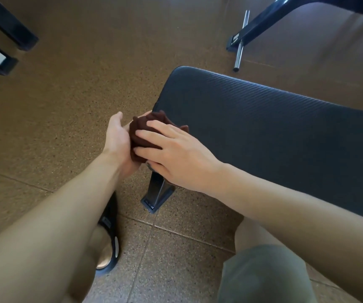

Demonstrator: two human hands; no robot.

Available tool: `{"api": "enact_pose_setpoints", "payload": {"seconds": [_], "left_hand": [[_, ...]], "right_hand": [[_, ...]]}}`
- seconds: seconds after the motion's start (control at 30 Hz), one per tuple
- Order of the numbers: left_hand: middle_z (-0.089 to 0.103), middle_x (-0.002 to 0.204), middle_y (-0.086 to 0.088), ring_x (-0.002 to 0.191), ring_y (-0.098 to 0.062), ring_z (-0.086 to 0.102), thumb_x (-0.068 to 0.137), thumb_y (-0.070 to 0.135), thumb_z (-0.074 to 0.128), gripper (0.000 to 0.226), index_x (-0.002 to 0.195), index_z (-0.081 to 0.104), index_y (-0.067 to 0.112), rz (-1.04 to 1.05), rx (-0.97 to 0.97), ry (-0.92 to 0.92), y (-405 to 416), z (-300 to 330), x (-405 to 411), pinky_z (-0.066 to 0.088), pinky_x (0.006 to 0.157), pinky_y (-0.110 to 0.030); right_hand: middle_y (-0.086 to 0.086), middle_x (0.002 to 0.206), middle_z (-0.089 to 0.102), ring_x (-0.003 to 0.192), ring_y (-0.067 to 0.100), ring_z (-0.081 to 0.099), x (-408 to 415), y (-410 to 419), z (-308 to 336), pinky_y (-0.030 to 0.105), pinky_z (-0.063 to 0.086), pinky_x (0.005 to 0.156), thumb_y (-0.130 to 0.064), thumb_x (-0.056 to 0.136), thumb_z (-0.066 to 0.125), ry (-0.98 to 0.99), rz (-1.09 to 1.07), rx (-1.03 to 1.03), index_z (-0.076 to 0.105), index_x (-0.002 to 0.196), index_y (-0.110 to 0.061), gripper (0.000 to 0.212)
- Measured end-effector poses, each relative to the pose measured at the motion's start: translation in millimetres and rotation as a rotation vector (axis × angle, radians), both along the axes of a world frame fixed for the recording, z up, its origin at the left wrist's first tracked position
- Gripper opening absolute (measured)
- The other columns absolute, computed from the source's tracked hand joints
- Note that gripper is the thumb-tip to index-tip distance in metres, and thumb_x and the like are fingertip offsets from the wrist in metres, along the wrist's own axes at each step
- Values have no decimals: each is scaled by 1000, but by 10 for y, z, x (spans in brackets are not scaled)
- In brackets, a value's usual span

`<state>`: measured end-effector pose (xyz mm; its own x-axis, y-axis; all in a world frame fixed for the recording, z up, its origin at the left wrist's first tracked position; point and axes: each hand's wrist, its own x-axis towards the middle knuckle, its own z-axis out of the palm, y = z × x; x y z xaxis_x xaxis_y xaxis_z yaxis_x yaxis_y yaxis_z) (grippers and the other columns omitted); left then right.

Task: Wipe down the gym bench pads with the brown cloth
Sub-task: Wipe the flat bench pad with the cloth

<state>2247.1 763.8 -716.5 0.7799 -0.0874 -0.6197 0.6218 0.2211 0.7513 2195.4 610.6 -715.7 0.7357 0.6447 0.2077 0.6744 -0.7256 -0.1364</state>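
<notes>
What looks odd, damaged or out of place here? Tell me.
Nothing stands out. Both hands, left hand and right hand, hold the bunched brown cloth at the end of the bench pad, which looks intact.

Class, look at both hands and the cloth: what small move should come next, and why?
Probably spread the brown cloth flat onto the bench pad. It sits bunched between the left hand and right hand at the pad's end, covering little surface.

A single head-worn wide-angle camera looks steeply down and forward from close above, over both forearms, onto the near end of a black ribbed padded bench (263,132) and the speckled brown tiled floor (66,106) beside it.
</notes>
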Motion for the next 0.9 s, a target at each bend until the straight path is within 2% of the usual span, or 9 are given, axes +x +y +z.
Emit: {"api": "enact_pose_setpoints", "payload": {"seconds": [0.13,0.27,0.33,0.4,0.5,0.6,0.67,0.8,0.9], "left_hand": [[75,123,-7,118,-26,70,105,61,12,74,132,66,18,0,43,-34,-24,13,36,47,109,-49],[73,129,0,130,-18,60,107,56,11,71,139,63,18,-61,67,-77,-11,-28,37,37,120,-45],[72,130,0,128,-19,62,106,58,11,70,141,61,23,-101,63,-74,3,-40,22,40,116,-46],[75,124,-3,120,-23,69,105,62,11,71,136,65,27,-110,49,-29,45,-20,19,49,105,-48],[76,119,-9,111,-26,74,103,64,11,77,130,71,24,-88,22,1,124,36,37,55,91,-45],[78,115,-10,109,-26,75,105,62,12,78,124,74,19,-29,15,-7,91,75,33,55,90,-44],[79,111,-8,108,-24,74,106,60,16,72,122,72,18,22,34,-9,-12,80,23,55,91,-43],[81,99,3,100,-18,75,108,55,19,59,116,69,24,57,122,-48,-240,76,-12,56,84,-35],[81,95,0,93,-19,77,107,55,23,54,112,69,27,113,129,-49,-352,53,-72,58,80,-34]], "right_hand": [[4,161,41,154,31,26,-456,-558,-18,46,29,125,-22,101,62,36,27,-186,66,134,-31,35],[5,156,49,151,31,34,-634,-892,-22,47,33,120,-21,91,75,43,16,-182,71,130,-29,39],[5,157,48,152,31,33,-482,-716,-19,46,28,125,-25,97,67,29,43,-168,70,131,-28,34],[5,157,49,152,31,32,-231,-401,-29,47,25,127,-26,103,57,24,77,-118,69,133,-26,33],[4,149,57,148,27,40,97,-17,-19,42,22,127,-28,103,47,66,3,15,70,132,-21,37],[4,148,58,146,25,41,35,-19,23,38,18,129,-25,104,51,64,-107,68,68,134,-17,35],[6,151,55,148,26,38,-235,-249,19,35,14,128,-26,106,46,53,-177,51,65,137,-16,38],[2,156,50,152,25,34,-638,-659,5,41,24,127,-34,108,39,107,-256,-16,60,143,-21,43],[2,153,53,151,22,36,-312,-472,63,40,23,128,-29,107,43,156,-306,123,62,141,-18,40]]}}
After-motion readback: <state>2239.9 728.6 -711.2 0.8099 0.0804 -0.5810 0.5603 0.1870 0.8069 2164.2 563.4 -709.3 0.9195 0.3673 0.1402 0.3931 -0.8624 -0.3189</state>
